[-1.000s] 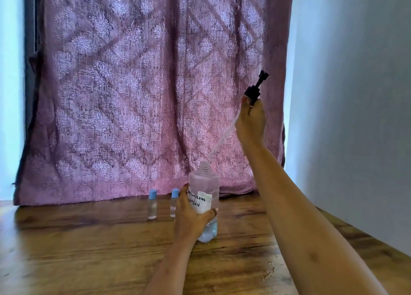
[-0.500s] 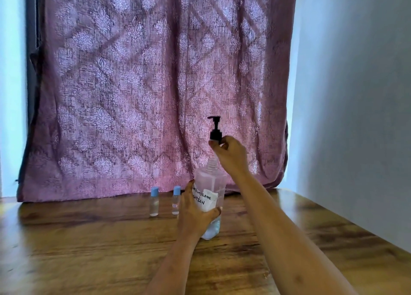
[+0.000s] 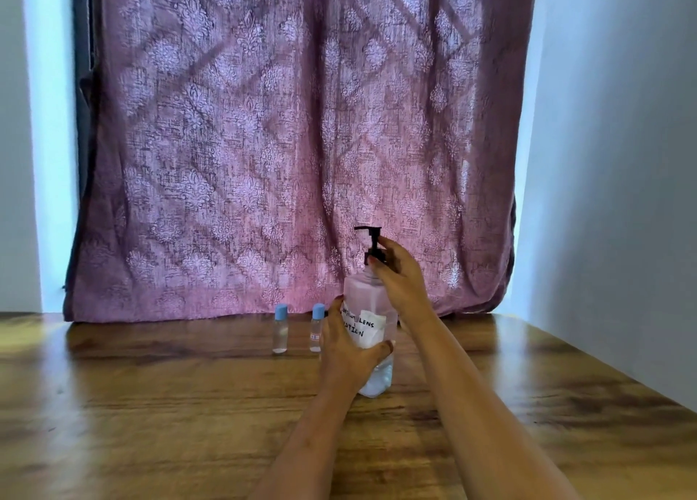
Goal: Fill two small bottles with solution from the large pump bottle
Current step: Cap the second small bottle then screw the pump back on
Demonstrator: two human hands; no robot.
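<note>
Wooden surface (image 3: 151, 405) in front, purple patterned curtain (image 3: 286, 141) behind, pale wall on the right.

Nearest: left hand (image 3: 345, 352) wrapped around the middle of the large pump bottle (image 3: 371, 333), which stands upright on the surface, centre-right. Right hand (image 3: 396, 273) sits at the neck, fingers closed on the collar of the black pump head (image 3: 373, 245). Nozzle points left. Whether the pump is screwed tight or only seated: cannot tell.

Step, as judged: working the pump at the bottle neck, either fastening or loosening it; no transfer under way.

Bottle is clear, with a white handwritten label, only part of the lettering readable. Liquid looks low, pooled near the base, upper part mostly empty.

Farther back, left of the big bottle: two small bottles (image 3: 280, 329) (image 3: 317, 328), upright, side by side, apart from each other, blue caps on. The nearer-right one stands just beside the left hand. Both clear; fill level too hard to read.

Next move probably calls for uncapping a small bottle and bringing its mouth under the nozzle, keeping the big bottle steady.
</note>
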